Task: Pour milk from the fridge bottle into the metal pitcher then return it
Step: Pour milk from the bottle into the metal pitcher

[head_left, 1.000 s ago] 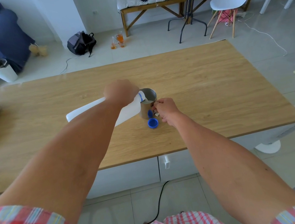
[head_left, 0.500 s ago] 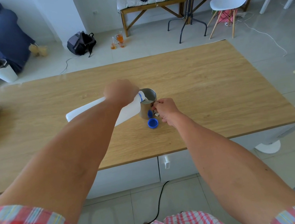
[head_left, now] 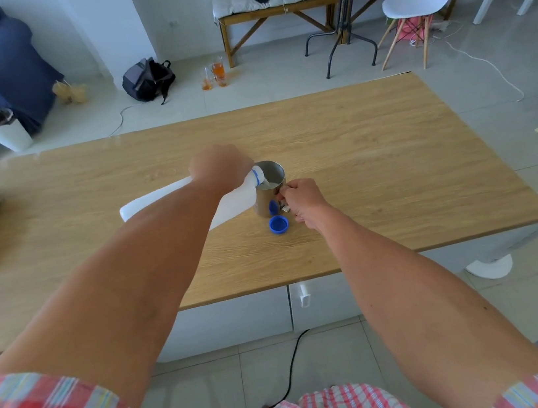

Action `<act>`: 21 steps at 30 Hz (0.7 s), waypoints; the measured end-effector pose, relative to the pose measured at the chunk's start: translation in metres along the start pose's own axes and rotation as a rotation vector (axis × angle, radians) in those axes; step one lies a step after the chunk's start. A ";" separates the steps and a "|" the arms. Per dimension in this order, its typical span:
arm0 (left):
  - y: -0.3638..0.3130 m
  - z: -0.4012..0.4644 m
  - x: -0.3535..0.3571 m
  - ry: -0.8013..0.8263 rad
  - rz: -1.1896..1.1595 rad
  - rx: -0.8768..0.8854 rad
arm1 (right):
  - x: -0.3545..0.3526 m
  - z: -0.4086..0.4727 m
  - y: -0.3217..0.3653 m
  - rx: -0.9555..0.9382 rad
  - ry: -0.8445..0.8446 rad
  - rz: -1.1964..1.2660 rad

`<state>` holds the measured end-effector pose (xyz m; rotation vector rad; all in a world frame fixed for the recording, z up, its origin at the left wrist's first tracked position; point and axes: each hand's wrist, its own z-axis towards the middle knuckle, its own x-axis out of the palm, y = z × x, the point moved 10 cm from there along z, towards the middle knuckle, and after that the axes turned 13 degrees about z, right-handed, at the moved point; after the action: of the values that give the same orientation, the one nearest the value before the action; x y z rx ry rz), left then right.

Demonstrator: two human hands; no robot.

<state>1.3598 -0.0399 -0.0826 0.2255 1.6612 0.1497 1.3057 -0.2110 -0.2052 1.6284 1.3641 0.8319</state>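
My left hand (head_left: 219, 167) gripped the tilted milk bottle (head_left: 170, 200) over the metal pitcher (head_left: 270, 189) while my right hand (head_left: 301, 199) pinched its handle, steadying it, I judged, against tipping.

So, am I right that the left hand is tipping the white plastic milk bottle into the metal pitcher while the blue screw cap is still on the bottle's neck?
Not quite: the blue screw cap is off, lying on the wooden table just in front of the metal pitcher, as the head view shows. The rest holds: the left hand tips the white plastic milk bottle into the pitcher.
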 end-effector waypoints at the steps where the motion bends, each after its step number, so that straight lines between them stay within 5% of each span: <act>1: 0.000 0.000 0.000 0.002 0.000 0.000 | 0.000 0.000 0.000 0.000 0.002 0.000; 21: 0.000 -0.002 -0.003 0.034 0.002 -0.014 | 0.000 0.003 -0.001 -0.004 0.002 0.017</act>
<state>1.3576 -0.0404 -0.0799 0.2151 1.6933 0.1676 1.3078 -0.2115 -0.2078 1.6383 1.3510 0.8455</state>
